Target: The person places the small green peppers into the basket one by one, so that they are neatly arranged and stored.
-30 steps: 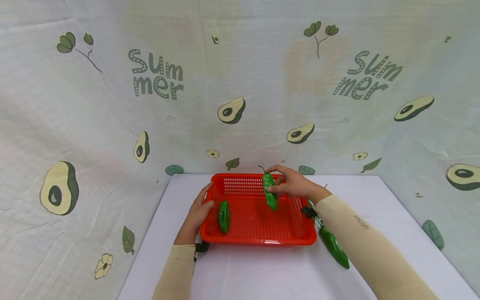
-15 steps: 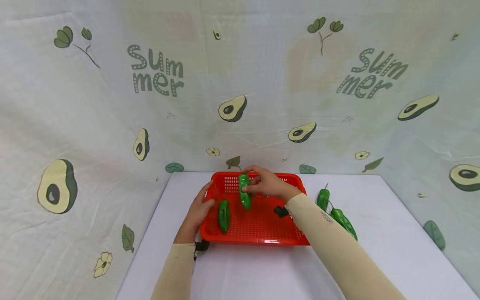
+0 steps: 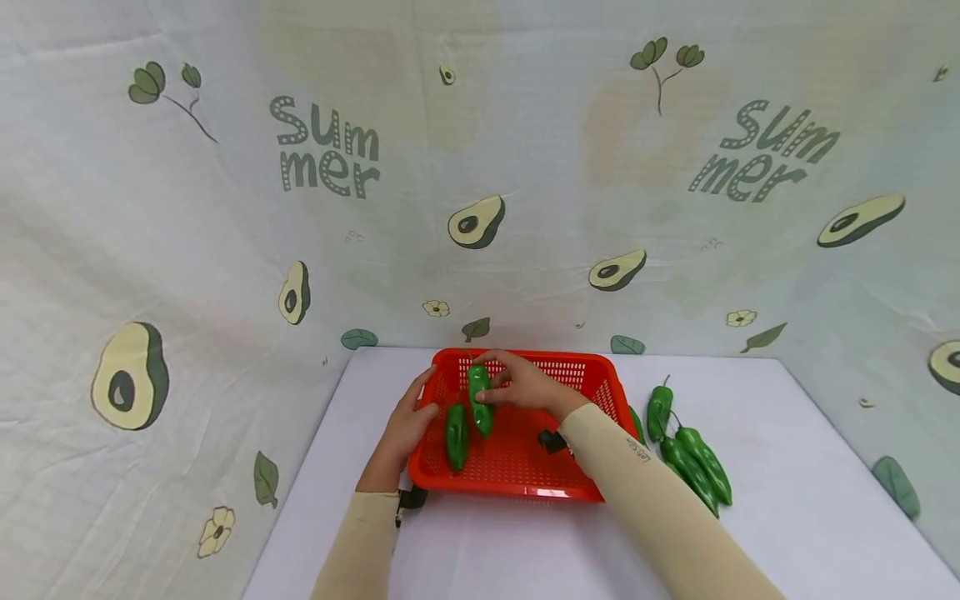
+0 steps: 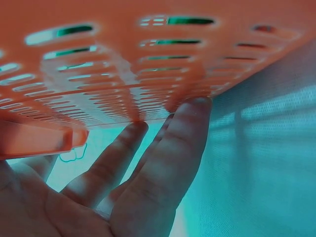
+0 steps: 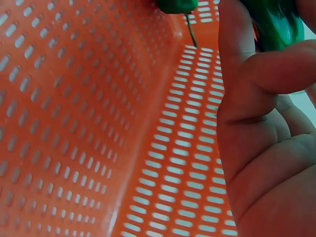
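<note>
Inside the red plastic basket (image 3: 525, 467), my right hand (image 3: 528, 387) pinches a green chili pepper (image 3: 480, 400) between thumb and fingers, stem upward. The right wrist view also shows this pepper (image 5: 276, 22) in the fingers of the right hand (image 5: 269, 113). Another chili pepper (image 3: 456, 437) lies along the basket's left side, just left of the held one. My left hand (image 3: 405, 429) holds the basket's left side, its thumb over the rim. From the left wrist, the fingers of the left hand (image 4: 148, 182) touch the slotted outer wall (image 4: 113, 98).
Several green chili peppers (image 3: 705, 467) lie on the white table (image 3: 795, 500) to the right of the basket. One of them is partly hidden by the basket and right sleeve (image 3: 645, 492). A printed cloth (image 3: 540, 167) hangs behind and along both sides.
My right hand has carried the chili pepper leftward across the basket and lowered it beside the other one. The left hand has stayed on the basket's side. The head view has shifted slightly.
</note>
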### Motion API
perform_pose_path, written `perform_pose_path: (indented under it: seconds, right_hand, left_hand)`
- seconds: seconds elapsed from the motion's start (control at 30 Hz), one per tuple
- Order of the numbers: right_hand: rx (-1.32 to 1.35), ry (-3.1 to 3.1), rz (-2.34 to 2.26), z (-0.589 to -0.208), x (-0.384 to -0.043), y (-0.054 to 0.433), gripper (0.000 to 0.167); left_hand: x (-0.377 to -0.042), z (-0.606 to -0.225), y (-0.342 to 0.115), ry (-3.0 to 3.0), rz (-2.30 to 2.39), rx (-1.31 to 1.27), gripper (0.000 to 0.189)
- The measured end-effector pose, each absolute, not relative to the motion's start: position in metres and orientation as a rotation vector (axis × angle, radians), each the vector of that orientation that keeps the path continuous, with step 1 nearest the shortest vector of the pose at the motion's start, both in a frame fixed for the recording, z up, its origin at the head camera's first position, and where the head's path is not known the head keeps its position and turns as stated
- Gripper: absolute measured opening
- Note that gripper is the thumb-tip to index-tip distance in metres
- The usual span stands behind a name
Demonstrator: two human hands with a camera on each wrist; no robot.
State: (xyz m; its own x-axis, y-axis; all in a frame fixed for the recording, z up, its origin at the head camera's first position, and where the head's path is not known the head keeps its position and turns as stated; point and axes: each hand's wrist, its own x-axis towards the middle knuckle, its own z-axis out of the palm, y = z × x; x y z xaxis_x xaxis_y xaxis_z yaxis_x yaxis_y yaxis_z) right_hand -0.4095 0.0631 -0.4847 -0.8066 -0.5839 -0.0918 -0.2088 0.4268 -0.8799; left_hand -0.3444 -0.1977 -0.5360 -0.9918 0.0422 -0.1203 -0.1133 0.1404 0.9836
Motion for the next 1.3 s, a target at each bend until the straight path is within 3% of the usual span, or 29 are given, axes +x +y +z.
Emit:
perform_pose_path:
  seconds: [0.5,1.3]
  right_hand:
    - [-0.714,2.303,-1.369,-0.514,-0.404,0.060,0.073]
    - [-0.708,2.313,-1.201,-0.526,-0.399,0.059,0.061]
  left_hand:
    - [-0.344,-0.540,-0.196,2.286,1.982,-0.064,0.073]
    - [-0.347,-0.541,-0.196,2.304,1.989,-0.076,0.077]
